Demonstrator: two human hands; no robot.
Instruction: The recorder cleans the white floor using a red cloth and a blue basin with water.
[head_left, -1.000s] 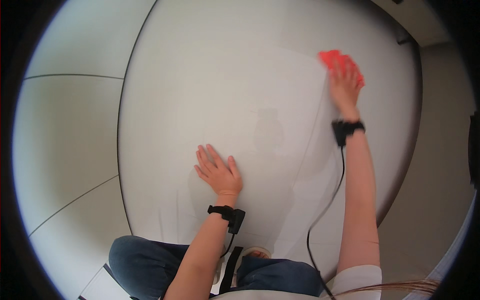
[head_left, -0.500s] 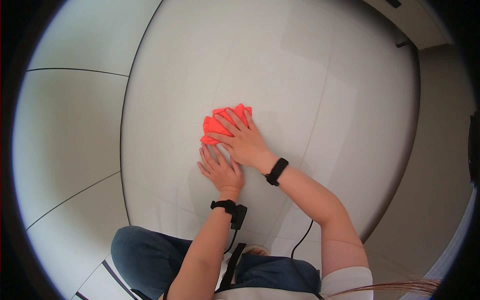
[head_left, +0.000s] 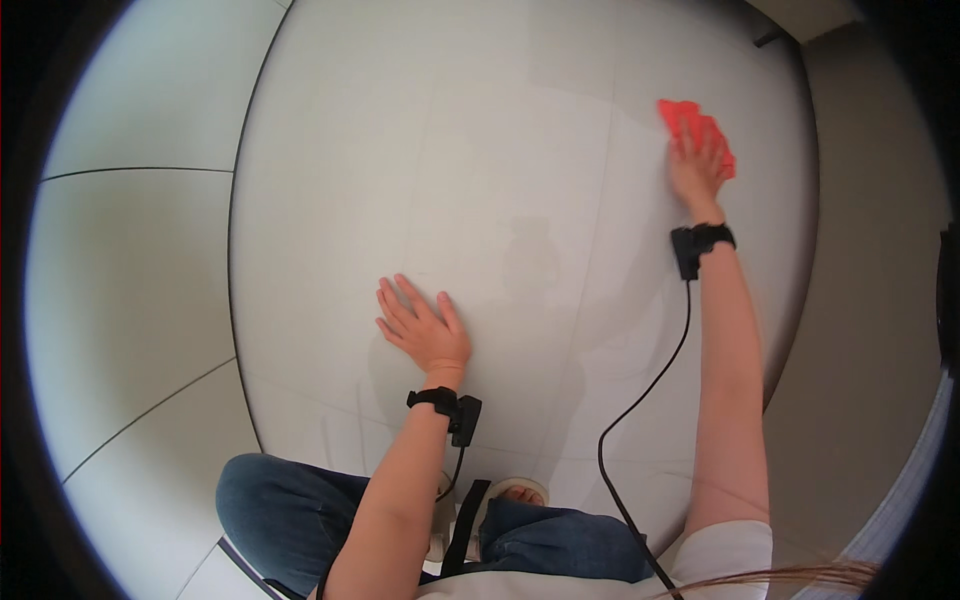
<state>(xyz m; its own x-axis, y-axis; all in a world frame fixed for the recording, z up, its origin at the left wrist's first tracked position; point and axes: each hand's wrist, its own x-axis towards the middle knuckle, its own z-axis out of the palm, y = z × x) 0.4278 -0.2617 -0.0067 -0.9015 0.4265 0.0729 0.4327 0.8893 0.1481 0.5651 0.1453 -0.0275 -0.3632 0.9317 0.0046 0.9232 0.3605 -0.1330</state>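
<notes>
An orange-red cloth [head_left: 712, 135] lies crumpled on a large pale, glossy surface [head_left: 490, 150], at the far right. My right hand [head_left: 697, 170] rests on top of it with fingers spread, pressing it flat and covering part of it; the hand is slightly blurred. Nearer to me and left of the middle, my left hand [head_left: 428, 335] lies flat and open on the same surface, fingers apart, with nothing in it.
Black wrist straps with small boxes [head_left: 687, 253] sit on both wrists. A black cable [head_left: 640, 400] trails from the right one across the surface. My jeans-covered knees [head_left: 290, 515] and a sandalled foot [head_left: 522, 491] are close below. Pale panels [head_left: 140, 260] with dark seams border the left side.
My right hand has swept the cloth from beside my left hand to the far right, straightening the arm. The left hand stays nearly in place, and the view has shifted slightly.
</notes>
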